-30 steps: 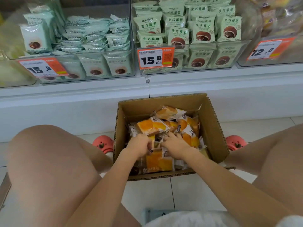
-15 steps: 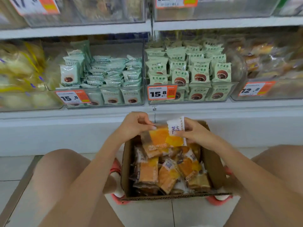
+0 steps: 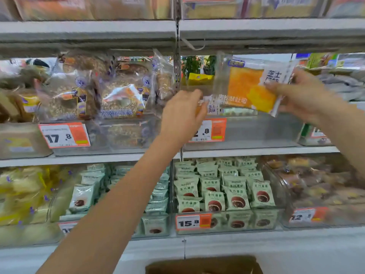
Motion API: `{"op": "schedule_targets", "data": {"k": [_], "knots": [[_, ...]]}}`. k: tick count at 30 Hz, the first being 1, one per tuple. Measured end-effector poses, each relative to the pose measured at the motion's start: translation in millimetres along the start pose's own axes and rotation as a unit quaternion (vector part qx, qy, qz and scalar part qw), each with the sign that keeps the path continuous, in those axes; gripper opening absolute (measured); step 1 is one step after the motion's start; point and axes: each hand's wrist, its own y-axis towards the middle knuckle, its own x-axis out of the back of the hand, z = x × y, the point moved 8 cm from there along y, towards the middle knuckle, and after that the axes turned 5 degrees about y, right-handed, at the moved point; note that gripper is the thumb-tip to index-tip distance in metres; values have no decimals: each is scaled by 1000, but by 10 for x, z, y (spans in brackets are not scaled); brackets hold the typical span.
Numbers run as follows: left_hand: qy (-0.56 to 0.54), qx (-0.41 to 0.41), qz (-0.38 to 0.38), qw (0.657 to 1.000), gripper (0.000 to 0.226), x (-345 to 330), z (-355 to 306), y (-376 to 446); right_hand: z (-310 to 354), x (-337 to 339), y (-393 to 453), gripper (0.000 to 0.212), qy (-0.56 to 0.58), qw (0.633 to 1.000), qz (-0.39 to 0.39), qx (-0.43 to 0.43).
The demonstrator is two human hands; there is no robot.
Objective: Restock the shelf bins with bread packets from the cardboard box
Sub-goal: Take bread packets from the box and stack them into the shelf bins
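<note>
An orange-and-white bread packet [image 3: 245, 86] is raised in front of a clear shelf bin [image 3: 256, 131] on the upper shelf. My right hand [image 3: 300, 95] pinches its right end. My left hand [image 3: 183, 115] grips the lower left corner of the packets; a second packet seems tucked under it, though blur hides the detail. The bin looks nearly bare behind its orange price tag [image 3: 209, 130]. Only the back rim of the cardboard box [image 3: 201, 264] shows at the bottom edge.
Left of the target bin stands a bin of seeded bread bags [image 3: 102, 91] with a 17.8 tag. On the lower shelf are bins of green snack packets [image 3: 225, 192], yellow packets [image 3: 21, 192] at far left and brown packets [image 3: 320, 186] at right. A shelf board [image 3: 177, 34] hangs just overhead.
Both hands lifted the bread packets out of the box and up to the upper shelf bin. My view tilted upward, so the box has almost left the frame.
</note>
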Motion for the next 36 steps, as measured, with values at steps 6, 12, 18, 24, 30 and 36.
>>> {"op": "schedule_targets", "data": {"k": [6,12,18,24,30,36], "knots": [[156,-54,-80,983,47,-609,-46,-2,-604,-278,1037,31,-133,987,37,-83],[155,-61,-172,971,47,-572,-67,-28,-1222,-729,1407,21,-239,946,135,-174],[129,-56,-182,973,44,-585,-31,-47,-1384,-941,1532,24,-349,913,92,-190],[125,-57,-154,978,43,-587,-52,-25,-1456,-934,1574,28,-336,913,64,-222],[128,-120,-110,978,48,-577,-110,-63,-1041,-683,1426,54,-267,948,-24,-173],[188,-193,-110,957,28,-540,-325,-571,-134,-384,94,31,-234,916,-165,280]]}}
